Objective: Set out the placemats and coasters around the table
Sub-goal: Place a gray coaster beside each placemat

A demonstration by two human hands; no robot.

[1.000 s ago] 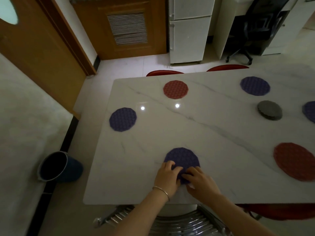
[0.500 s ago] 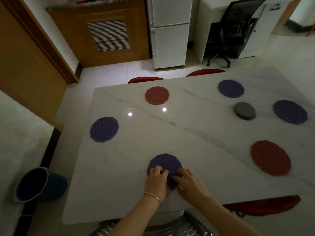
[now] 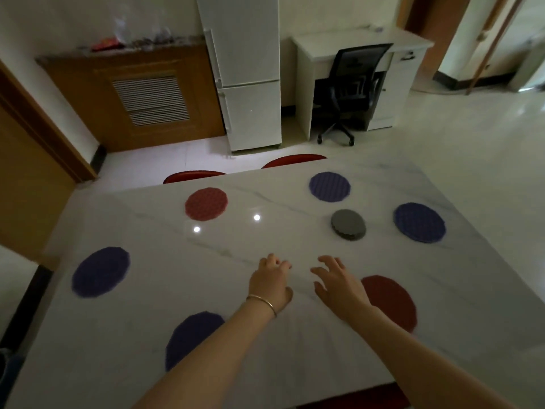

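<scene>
Round placemats lie around the white marble table [image 3: 141, 314]: a purple one [image 3: 188, 338] at the near edge under my left forearm, another purple one [image 3: 100, 276] at the left, a red one [image 3: 206, 203] at the far side, purple ones at the far right [image 3: 329, 186] and right [image 3: 419, 222], and a red one [image 3: 392, 299] partly behind my right hand. A grey stack of coasters [image 3: 348, 224] sits right of centre. My left hand [image 3: 271, 286] and right hand [image 3: 339, 286] hover over the table's middle, both holding nothing, fingers apart.
Two red chair backs [image 3: 194, 176] show beyond the far edge. Behind them stand a white fridge [image 3: 247, 84], a wooden cabinet [image 3: 141, 98], and a white desk with a black office chair [image 3: 351, 84]. A wooden door frame is at the left.
Both hands have let go of the near purple placemat and moved forward toward the table's middle. The view has tilted up and to the right.
</scene>
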